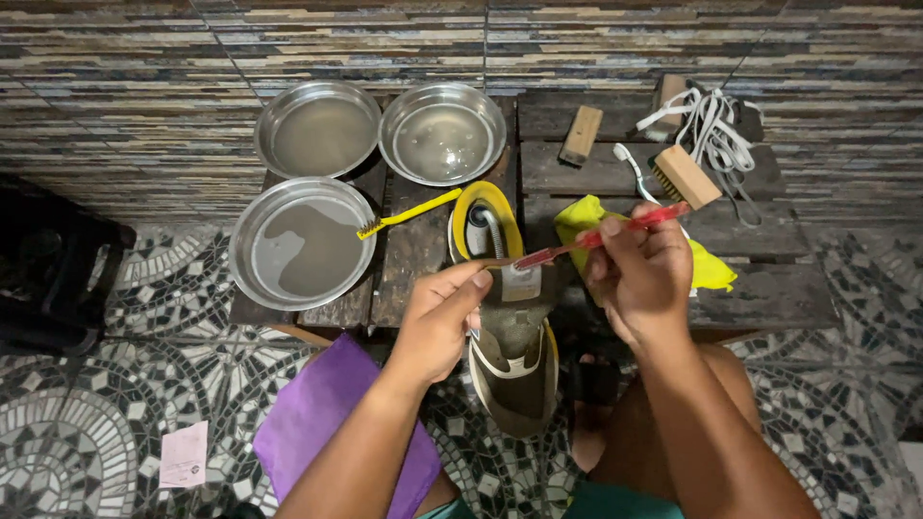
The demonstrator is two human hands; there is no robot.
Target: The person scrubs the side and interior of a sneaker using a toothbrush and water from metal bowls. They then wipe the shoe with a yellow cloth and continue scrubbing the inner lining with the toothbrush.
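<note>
Left hand (437,322): gripping a shoe (510,327) by its tongue, fingers pinched on it, holding it sole-down over the front edge of the dark wooden table (769,288). Right hand (642,274): clenching a red toothbrush (586,240), bristle end reaching to the shoe's opening. Lying nearby: yellow cloth (711,269), yellow toothbrush (409,213), wooden brush (685,177), white laces (716,130), three metal bowls (300,242) holding water. Resting on left knee: purple cloth (317,413).

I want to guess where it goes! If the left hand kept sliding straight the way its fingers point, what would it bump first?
The left hand points up and right, already touching the shoe. Straight on, it would probably meet the red toothbrush first, though depth is unclear.
</note>
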